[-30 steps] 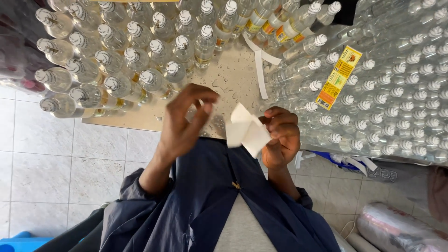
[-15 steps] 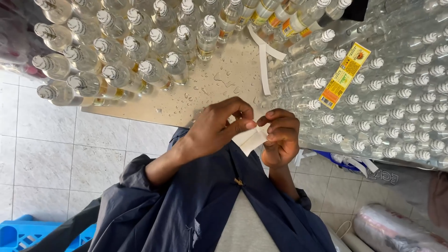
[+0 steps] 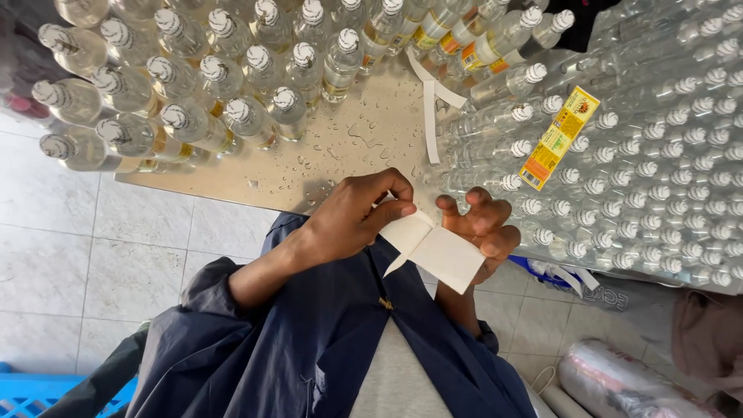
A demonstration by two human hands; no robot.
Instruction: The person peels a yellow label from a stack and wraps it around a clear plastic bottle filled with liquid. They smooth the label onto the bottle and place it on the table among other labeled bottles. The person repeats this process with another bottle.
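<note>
Clear capped bottles (image 3: 193,85) crowd the surface's (image 3: 364,139) far left corner, and more (image 3: 658,155) fill its right side. A yellow label (image 3: 559,138) lies on those. White backing strips (image 3: 430,116) cross the wet middle. A blue crate (image 3: 46,391) sits on the floor.

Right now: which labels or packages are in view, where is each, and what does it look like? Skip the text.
White label sheet: pinched between left hand and right hand, blank, creased.
Yellow label: lying on the capped clear bottles at right, long rectangle, yellow with red and orange.
White backing strips: on the wet table, narrow, plain.
Labelled bottles: top centre, yellow-orange bands.
Plastic-wrapped roll: floor, lower right.
</note>
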